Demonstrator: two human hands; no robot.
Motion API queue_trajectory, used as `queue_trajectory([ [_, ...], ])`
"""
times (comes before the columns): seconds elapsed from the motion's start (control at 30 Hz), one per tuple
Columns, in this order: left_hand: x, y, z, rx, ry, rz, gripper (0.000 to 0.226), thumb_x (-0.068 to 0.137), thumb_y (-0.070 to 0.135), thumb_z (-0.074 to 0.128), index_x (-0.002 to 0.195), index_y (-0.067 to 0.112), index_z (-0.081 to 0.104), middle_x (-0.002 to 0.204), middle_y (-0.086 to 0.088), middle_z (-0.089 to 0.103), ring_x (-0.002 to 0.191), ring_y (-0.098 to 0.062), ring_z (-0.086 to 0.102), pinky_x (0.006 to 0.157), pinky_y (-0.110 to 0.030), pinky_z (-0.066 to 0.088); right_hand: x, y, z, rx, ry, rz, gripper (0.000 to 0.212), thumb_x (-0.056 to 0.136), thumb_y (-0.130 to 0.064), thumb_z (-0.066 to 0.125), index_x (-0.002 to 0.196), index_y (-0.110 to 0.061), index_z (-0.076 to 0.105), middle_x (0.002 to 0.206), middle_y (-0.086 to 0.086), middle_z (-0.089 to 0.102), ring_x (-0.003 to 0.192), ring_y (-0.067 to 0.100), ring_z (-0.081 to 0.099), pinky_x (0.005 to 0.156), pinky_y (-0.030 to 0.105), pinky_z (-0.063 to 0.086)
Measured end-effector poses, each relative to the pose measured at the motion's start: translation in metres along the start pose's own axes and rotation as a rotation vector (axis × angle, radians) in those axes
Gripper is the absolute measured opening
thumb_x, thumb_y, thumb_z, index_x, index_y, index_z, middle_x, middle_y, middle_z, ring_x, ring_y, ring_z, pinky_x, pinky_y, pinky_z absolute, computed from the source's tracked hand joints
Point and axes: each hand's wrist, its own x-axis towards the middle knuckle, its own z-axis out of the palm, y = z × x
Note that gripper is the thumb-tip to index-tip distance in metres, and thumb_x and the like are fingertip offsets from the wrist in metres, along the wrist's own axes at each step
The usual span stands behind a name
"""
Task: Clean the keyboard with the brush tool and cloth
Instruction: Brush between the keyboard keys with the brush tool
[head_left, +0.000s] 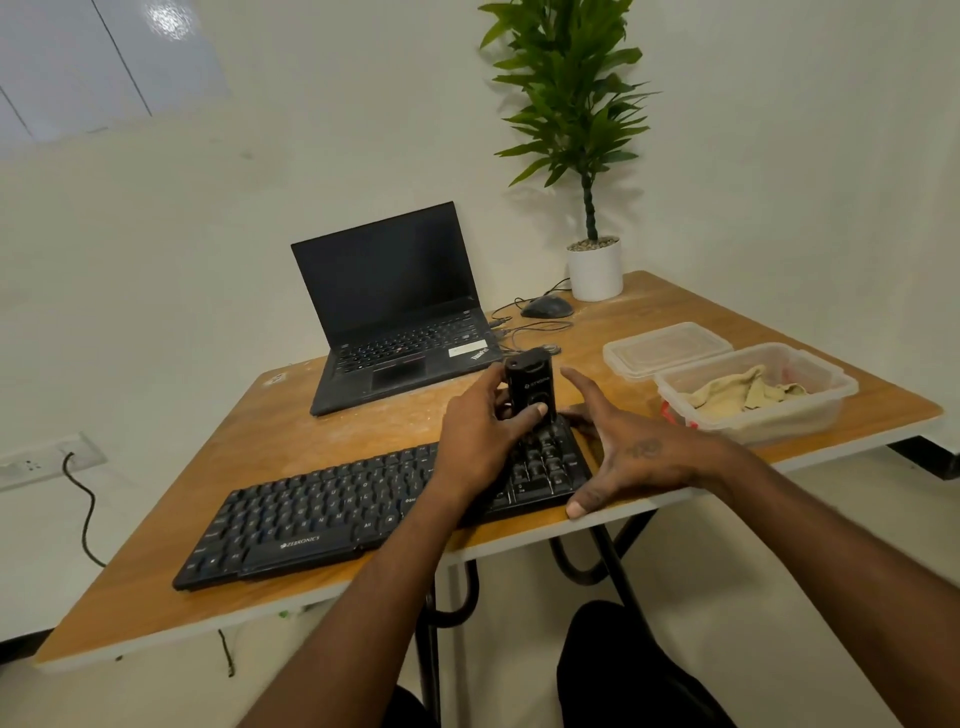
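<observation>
On the wooden table (260, 441) lies the black keyboard (322, 514), its right end steadied by the right hand (623, 462), fingers spread, so it likely won't slide. Above the number pad, the left hand (478, 441) grips the upright brush tool (530, 387). Nearby, the cloth (737, 392) waits in a plastic container (810, 410).

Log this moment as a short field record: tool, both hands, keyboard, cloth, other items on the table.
tool: black brush tool, upright over the keyboard's right end
left hand: left hand grips the tool
right hand: right hand, fingers spread, rests at the keyboard's right edge, holds nothing
keyboard: black keyboard near the table's front edge
cloth: yellowish cloth lies in an open clear container, untouched
lid: clear lid beside the container
other: open laptop, mouse, potted plant
</observation>
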Motion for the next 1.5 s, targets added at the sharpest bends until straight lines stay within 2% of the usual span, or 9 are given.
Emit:
queue_trajectory([
  [0.1, 0.010, -0.002, 0.005, -0.007, 0.015, -0.007, 0.057, 0.095, 0.029, 0.077, 0.147, 0.025, 0.053, 0.138, 0.001, 0.069, 0.120, -0.010, 0.068, 0.080, -0.009, 0.051, 0.000, 0.000, 0.000, 0.003, 0.018, -0.002, 0.153, 0.047, -0.063, 0.094, 0.142, -0.061, -0.027, 0.166, -0.001, 0.021, 0.151, 0.026, 0.021, 0.120, 0.064, 0.010],
  [0.2, 0.005, 0.000, 0.007, -0.023, -0.053, 0.006, 0.057, 0.094, 0.028, 0.079, 0.145, 0.027, 0.054, 0.136, 0.001, 0.071, 0.119, -0.012, 0.071, 0.090, -0.028, 0.062, 0.001, 0.000, 0.000, -0.003, 0.020, -0.009, 0.154, 0.048, -0.062, 0.094, 0.142, -0.059, -0.028, 0.166, 0.001, 0.018, 0.151, 0.027, 0.020, 0.121, 0.061, 0.012],
  [0.33, -0.007, 0.007, 0.001, -0.107, -0.250, -0.008, 0.054, 0.094, 0.023, 0.078, 0.141, 0.033, 0.053, 0.114, 0.008, 0.077, 0.102, -0.001, 0.075, 0.084, -0.023, 0.063, -0.002, 0.003, -0.001, 0.029, -0.009, -0.033, 0.140, 0.062, -0.041, 0.095, 0.150, -0.046, -0.014, 0.154, -0.009, 0.030, 0.144, 0.019, 0.032, 0.104, 0.018, 0.036],
  [0.43, -0.003, 0.009, 0.000, -0.051, -0.256, 0.028, 0.055, 0.093, 0.021, 0.080, 0.140, 0.033, 0.054, 0.118, 0.013, 0.074, 0.101, 0.010, 0.070, 0.084, -0.015, 0.059, -0.002, 0.002, -0.002, 0.002, 0.001, -0.047, 0.136, 0.066, -0.038, 0.093, 0.152, -0.038, -0.013, 0.147, -0.017, 0.028, 0.137, 0.008, 0.031, 0.087, 0.000, 0.027],
  [0.57, 0.018, 0.003, 0.008, 0.026, -0.081, 0.026, 0.059, 0.093, 0.027, 0.080, 0.146, 0.024, 0.054, 0.138, 0.000, 0.070, 0.123, -0.013, 0.068, 0.101, -0.037, 0.059, -0.001, 0.002, -0.001, 0.059, 0.004, -0.029, 0.152, 0.057, -0.046, 0.096, 0.148, -0.050, -0.026, 0.165, 0.001, 0.019, 0.149, 0.023, 0.024, 0.118, 0.036, 0.025],
  [0.63, 0.025, 0.001, 0.014, 0.043, -0.029, 0.008, 0.060, 0.095, 0.027, 0.078, 0.148, 0.022, 0.052, 0.141, -0.002, 0.068, 0.127, -0.017, 0.066, 0.103, -0.035, 0.056, -0.001, 0.001, -0.001, 0.064, 0.001, -0.017, 0.152, 0.057, -0.045, 0.096, 0.146, -0.053, -0.026, 0.166, 0.004, 0.018, 0.150, 0.026, 0.022, 0.121, 0.045, 0.022],
  [0.97, -0.025, 0.008, -0.008, -0.257, -0.221, -0.034, 0.054, 0.097, 0.017, 0.075, 0.142, 0.032, 0.050, 0.125, -0.004, 0.075, 0.109, -0.016, 0.076, 0.088, -0.039, 0.065, 0.002, 0.005, -0.001, 0.034, 0.008, -0.018, 0.152, 0.058, -0.046, 0.095, 0.147, -0.050, -0.028, 0.166, 0.004, 0.017, 0.150, 0.029, 0.021, 0.112, 0.035, 0.022],
  [1.17, -0.045, 0.009, -0.015, -0.427, -0.338, -0.078, 0.054, 0.098, 0.009, 0.072, 0.145, 0.021, 0.049, 0.130, -0.009, 0.073, 0.118, -0.022, 0.073, 0.097, -0.038, 0.062, 0.000, 0.004, -0.001, 0.063, -0.009, -0.011, 0.151, 0.060, -0.038, 0.096, 0.149, -0.048, -0.027, 0.166, 0.005, 0.018, 0.150, 0.027, 0.024, 0.112, 0.033, 0.027],
  [1.5, -0.009, -0.019, -0.030, -0.075, -0.069, -0.043, 0.054, 0.094, 0.026, 0.078, 0.143, 0.023, 0.056, 0.134, -0.001, 0.071, 0.116, -0.011, 0.072, 0.093, -0.044, 0.064, 0.000, 0.003, 0.001, 0.100, -0.008, -0.017, 0.149, 0.058, -0.036, 0.097, 0.150, -0.050, -0.019, 0.166, 0.005, 0.017, 0.151, 0.025, 0.022, 0.116, 0.036, 0.026],
])
